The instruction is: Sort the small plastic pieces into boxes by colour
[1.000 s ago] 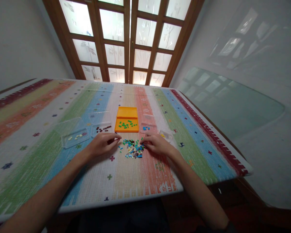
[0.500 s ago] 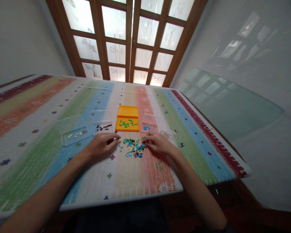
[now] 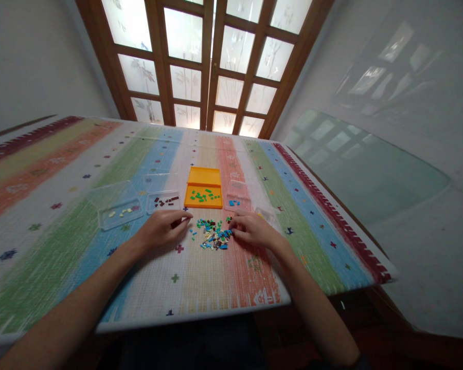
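A loose pile of small building bricks (image 3: 215, 236) in blue, green, brown and cream lies on the striped cloth between my hands. At the pile's left side rests my left hand (image 3: 165, 226), thumb and forefinger drawn together in a pinch; whatever is between them is too small to make out. My right hand (image 3: 251, 227) touches the pile's right edge with its fingertips closed together. Its curled fingers hide any brick in them. Just beyond the pile, an open orange case (image 3: 203, 176) holds several green bricks (image 3: 202, 197).
Left of the orange case stand open clear boxes, one with brown bricks (image 3: 165, 201), another with cream bricks (image 3: 120, 212). To its right, a clear box holds a few blue bricks (image 3: 234, 203). Another clear box (image 3: 269, 216) sits partly behind my right hand.
My right hand has shifted very slightly to the right at the pile's edge. My left hand keeps its place and pinch. The view has moved a little.
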Action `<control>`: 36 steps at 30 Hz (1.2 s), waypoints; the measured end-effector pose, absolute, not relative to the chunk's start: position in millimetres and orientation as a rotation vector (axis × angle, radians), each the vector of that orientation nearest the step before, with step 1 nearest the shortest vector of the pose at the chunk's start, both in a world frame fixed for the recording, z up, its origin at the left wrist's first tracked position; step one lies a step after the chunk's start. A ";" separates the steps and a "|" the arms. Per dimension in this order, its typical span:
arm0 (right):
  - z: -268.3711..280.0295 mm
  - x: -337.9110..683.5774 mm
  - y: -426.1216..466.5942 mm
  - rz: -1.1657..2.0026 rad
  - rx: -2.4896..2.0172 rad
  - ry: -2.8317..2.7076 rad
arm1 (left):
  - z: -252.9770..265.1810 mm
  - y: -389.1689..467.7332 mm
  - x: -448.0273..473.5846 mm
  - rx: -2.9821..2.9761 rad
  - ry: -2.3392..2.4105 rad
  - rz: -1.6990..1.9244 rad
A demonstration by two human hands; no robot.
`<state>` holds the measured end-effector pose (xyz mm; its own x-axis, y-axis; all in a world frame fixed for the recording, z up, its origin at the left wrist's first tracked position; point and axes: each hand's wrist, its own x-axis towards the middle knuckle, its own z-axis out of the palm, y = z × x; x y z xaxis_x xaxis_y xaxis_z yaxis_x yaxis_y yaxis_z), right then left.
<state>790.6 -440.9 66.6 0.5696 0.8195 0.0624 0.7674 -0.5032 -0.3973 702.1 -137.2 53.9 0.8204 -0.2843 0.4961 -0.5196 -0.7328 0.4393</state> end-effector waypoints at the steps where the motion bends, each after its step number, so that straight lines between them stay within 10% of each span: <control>1: 66.5 791.0 -441.4 0.191 -2.424 -1.286 | 53.4 -136.7 702.4 2.421 -0.588 0.549; 36: 63.3 786.2 -441.0 0.256 -2.458 -1.292 | 50.7 -137.1 700.9 2.453 -0.606 0.517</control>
<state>786.2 -441.0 63.3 0.5675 0.8234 0.0029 0.7598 -0.5223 -0.3871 700.9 -137.1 50.7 0.8239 -0.3058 0.4772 -0.5196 -0.7440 0.4202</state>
